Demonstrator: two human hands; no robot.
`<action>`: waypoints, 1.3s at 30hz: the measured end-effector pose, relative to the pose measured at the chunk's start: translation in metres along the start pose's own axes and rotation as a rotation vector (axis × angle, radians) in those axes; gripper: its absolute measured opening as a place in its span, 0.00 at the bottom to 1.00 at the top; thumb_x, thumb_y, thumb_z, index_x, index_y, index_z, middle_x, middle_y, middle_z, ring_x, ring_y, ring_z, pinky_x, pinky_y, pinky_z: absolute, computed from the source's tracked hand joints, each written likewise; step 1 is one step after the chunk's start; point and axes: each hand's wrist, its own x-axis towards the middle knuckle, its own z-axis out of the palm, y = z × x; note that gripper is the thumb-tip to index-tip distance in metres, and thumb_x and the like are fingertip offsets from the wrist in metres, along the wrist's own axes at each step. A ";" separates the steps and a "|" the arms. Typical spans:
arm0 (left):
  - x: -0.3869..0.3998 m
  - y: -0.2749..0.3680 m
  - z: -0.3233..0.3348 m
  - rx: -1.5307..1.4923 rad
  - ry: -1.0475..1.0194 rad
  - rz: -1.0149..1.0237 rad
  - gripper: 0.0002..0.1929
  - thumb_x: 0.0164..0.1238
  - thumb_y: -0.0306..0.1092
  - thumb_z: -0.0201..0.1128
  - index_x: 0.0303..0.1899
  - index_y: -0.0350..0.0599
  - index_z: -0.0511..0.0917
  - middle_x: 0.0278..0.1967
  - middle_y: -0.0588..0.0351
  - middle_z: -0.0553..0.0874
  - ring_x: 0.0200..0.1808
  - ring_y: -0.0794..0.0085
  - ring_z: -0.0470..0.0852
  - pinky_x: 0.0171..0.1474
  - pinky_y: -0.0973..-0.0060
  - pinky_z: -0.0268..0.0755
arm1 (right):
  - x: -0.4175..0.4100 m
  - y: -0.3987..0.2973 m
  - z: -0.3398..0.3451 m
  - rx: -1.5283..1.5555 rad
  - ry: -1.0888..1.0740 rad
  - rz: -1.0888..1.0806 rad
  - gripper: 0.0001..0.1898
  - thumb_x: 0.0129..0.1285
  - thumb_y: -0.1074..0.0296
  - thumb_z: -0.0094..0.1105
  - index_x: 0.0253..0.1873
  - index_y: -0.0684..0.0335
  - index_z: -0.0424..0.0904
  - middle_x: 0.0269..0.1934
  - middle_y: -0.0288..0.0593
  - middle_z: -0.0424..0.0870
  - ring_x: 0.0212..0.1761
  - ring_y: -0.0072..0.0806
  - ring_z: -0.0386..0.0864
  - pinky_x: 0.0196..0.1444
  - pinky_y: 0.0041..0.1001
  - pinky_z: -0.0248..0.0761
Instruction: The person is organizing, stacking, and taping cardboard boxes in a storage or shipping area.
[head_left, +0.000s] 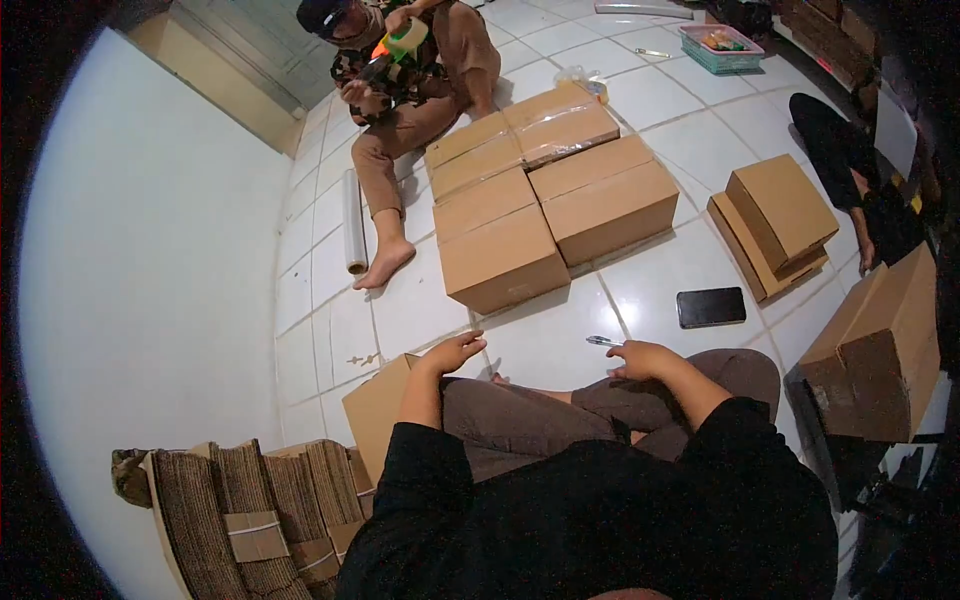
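Note:
My left hand (454, 354) is above my left knee, fingers apart with nothing in them. Over the other leg is my right hand (639, 361), its fingers bent. A clear pen (602, 341) meets the fingers of that hand; whether it is gripped or lies on the floor behind them, I cannot tell. Before me several closed cardboard boxes (501, 232) stand side by side on white tiles. Clear tape shines on a far box (564, 124). A black smartphone (712, 307) lies to the right of the pen.
Opposite sits a person (412, 97) holding a tape dispenser (401, 41). A film roll (355, 221) lies by that person's foot. Two smaller boxes (780, 217) are stacked at right, near a larger carton (874, 352). Flattened cardboard (247, 517) stands at lower left. A basket (721, 51) is at far right.

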 end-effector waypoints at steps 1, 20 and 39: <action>0.000 0.000 0.000 0.001 0.001 0.002 0.30 0.58 0.56 0.44 0.55 0.43 0.61 0.53 0.45 0.67 0.56 0.58 0.63 0.56 0.71 0.53 | -0.001 -0.001 -0.001 0.004 -0.005 -0.001 0.26 0.49 0.52 0.54 0.52 0.57 0.65 0.45 0.52 0.71 0.47 0.43 0.69 0.48 0.35 0.63; -0.001 -0.003 0.000 -0.012 -0.004 -0.011 0.30 0.58 0.56 0.44 0.55 0.43 0.61 0.53 0.46 0.67 0.56 0.59 0.62 0.56 0.70 0.53 | 0.005 0.007 0.007 -0.028 0.014 -0.005 0.25 0.49 0.53 0.53 0.52 0.58 0.66 0.45 0.51 0.71 0.46 0.43 0.70 0.48 0.35 0.63; 0.006 -0.014 0.004 -0.082 -0.026 -0.028 0.30 0.57 0.57 0.44 0.55 0.45 0.61 0.53 0.45 0.67 0.56 0.58 0.63 0.56 0.70 0.53 | 0.008 0.011 0.011 -0.015 -0.011 -0.006 0.26 0.49 0.49 0.53 0.52 0.58 0.66 0.45 0.53 0.71 0.47 0.43 0.69 0.48 0.34 0.63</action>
